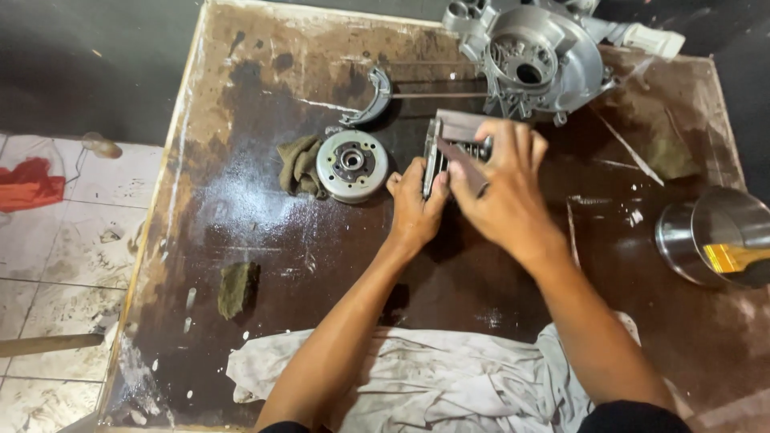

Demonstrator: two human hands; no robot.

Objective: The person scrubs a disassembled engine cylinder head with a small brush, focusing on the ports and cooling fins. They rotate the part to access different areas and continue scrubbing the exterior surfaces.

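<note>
Centrally, left hand, right hand, finned metal part

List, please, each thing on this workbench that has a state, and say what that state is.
Left hand: gripping the finned cylinder block, held upright.
Right hand: pressing a flat strip onto the block's top.
Flywheel rotor: lying flat, untouched.
Brake shoe: lying loose.
Engine crankcase: open, bore exposed.
Metal pot: tipped sideways, brush inside.
White cloth: crumpled, dirty.
</note>
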